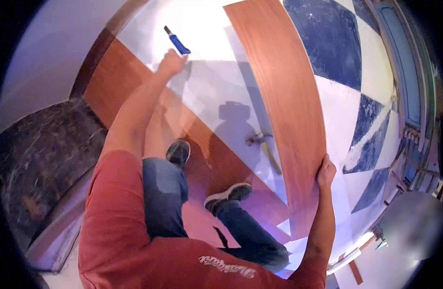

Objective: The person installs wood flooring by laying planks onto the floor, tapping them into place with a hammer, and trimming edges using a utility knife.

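Note:
A blue utility knife (pixel 177 42) with a dark tip projects from my left hand (pixel 172 63), which is closed around its lower end over the white sheet (pixel 202 77). My right hand (pixel 326 172) grips the right edge of a long reddish-brown wood plank (pixel 284 91). The plank is held at a tilt, and its near end reaches down toward my right knee. Between the plank and my feet, a claw hammer (pixel 265 150) lies on the white sheet.
Laid wood flooring (pixel 120 77) runs diagonally under my feet. Blue and white checkered tiles (pixel 327 43) extend beyond the plank. A dark-topped piece of furniture (pixel 43 164) stands at left. At right are a blue panel (pixel 399 62) and a blurred round shape (pixel 414 224).

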Available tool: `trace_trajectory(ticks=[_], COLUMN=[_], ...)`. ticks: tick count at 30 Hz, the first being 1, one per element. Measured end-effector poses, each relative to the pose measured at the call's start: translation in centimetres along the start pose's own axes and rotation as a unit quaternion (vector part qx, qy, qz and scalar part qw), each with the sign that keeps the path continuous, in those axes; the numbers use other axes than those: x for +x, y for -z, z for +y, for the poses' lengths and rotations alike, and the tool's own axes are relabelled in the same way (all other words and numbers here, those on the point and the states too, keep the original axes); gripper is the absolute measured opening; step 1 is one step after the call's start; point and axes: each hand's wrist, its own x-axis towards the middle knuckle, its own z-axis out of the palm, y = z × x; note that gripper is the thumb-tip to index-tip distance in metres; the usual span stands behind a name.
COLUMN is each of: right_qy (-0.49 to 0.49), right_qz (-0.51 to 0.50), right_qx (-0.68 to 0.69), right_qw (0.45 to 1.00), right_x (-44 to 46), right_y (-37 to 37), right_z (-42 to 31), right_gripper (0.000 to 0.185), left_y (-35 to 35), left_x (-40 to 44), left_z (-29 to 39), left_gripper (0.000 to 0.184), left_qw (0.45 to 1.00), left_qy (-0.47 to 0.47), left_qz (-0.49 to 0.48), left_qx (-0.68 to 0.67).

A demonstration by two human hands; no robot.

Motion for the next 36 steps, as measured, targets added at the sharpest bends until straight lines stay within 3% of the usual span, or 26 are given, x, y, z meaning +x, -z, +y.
trace_trajectory(ticks=[2,4,6,10,11,12,14,16,17,19,20,22,24,25,26,28,29,30,31,32,33,36], right_qy=[0.021,0.045,0.044,0.033,0.053,0.066,0.018,-0.028,-0.033,-0.045,-0.043,-0.042,-0.029,-0.037,-0.028,-0.010,-0.046,-0.076,-0.096,-0.102,-0.069,-0.053], right_qz=[0.002,0.030,0.068,0.055,0.065,0.080,0.047,0.048,0.067,0.078,0.083,0.091,0.092,0.081,0.082,0.097,0.100,0.101,0.108,0.148,0.135,0.153], right_qx=[-0.023,0.033,0.026,-0.041,-0.043,-0.043,-0.069,-0.056,-0.040,-0.041,-0.027,-0.018,0.002,-0.001,-0.003,-0.030,-0.032,-0.027,-0.029,0.035,-0.010,0.031], right_qw=[1.000,0.998,0.996,0.997,0.996,0.994,0.996,0.997,0.996,0.995,0.995,0.995,0.995,0.996,0.996,0.995,0.993,0.992,0.989,0.983,0.988,0.986], right_x=[1.8,1.1,0.5,-3.6,-4.7,-6.2,-7.2,-8.2,-8.1,-8.6,-8.5,-9.2,-9.1,-9.1,-9.0,-9.4,-10.0,-10.4,-11.0,-11.6,-12.5,-14.0], right_y=[-4.4,-6.8,-7.8,-5.8,-5.2,-4.8,-3.7,-3.0,-3.2,-2.8,-3.0,-3.0,-3.3,-3.2,-3.2,-3.2,-2.9,-3.0,-3.2,-3.8,-3.4,-4.3], right_z=[-0.5,0.1,0.6,1.6,1.9,2.4,4.9,3.8,3.4,3.2,3.2,2.3,0.4,-0.9,-1.1,-1.3,-1.8,-2.8,-4.6,-5.9,-6.2,-4.5], right_gripper=[0.068,0.065,0.063,0.063,0.062,0.061,0.060,0.059,0.060,0.061,0.060,0.060,0.061,0.064,0.064,0.065,0.064,0.063,0.063,0.058,0.057,0.067], left_y=[-0.2,-1.8,-1.4,-3.0,-2.0,-1.4,-1.2,-1.7,-2.0,-1.6,-1.3,0.2,0.8,-1.0,-6.2,-16.5,-13.2,-24.8,-21.8,-22.3,-23.8,-26.4], left_x=[4.6,6.8,6.7,6.5,4.7,0.6,-3.1,-5.8,-7.0,-8.8,-9.4,-11.2,-10.3,-9.9,-10.7,-12.4,-14.2,-15.9,-18.0,-19.1,-20.4,-21.8], left_z=[1.7,2.2,3.0,-2.2,-5.5,-7.6,-16.9,-24.2,-27.0,-31.0,-29.3,-22.2,-13.3,-8.3,-5.2,1.0,8.6,6.0,9.8,11.2,11.9,12.4], left_gripper=[0.088,0.098,0.098,0.084,0.069,0.051,0.041,0.045,0.050,0.056,0.056,0.052,0.048,0.045,0.036,0.025,0.021,0.017,0.018,0.018,0.018,0.017], left_qw=[0.998,0.989,0.989,0.961,0.971,0.959,0.953,0.938,0.929,0.957,0.961,0.900,0.955,0.985,0.982,0.930,0.844,0.759,0.709,0.687,0.682,0.690], left_qy=[0.036,0.059,0.075,0.054,0.018,0.001,-0.161,-0.012,-0.060,0.146,0.145,0.034,-0.134,-0.112,-0.188,-0.319,-0.406,-0.631,-0.647,-0.660,-0.669,-0.660], left_qz=[0.027,0.124,0.106,0.143,0.120,0.214,0.234,0.325,0.352,0.232,0.221,0.328,0.191,0.040,0.012,-0.091,-0.326,-0.092,-0.280,-0.303,-0.294,-0.290], left_qx=[-0.032,-0.050,-0.074,-0.230,-0.207,-0.184,-0.108,-0.116,-0.097,0.090,0.088,0.285,0.181,0.126,0.034,-0.157,0.131,-0.131,-0.012,0.014,0.032,0.061])
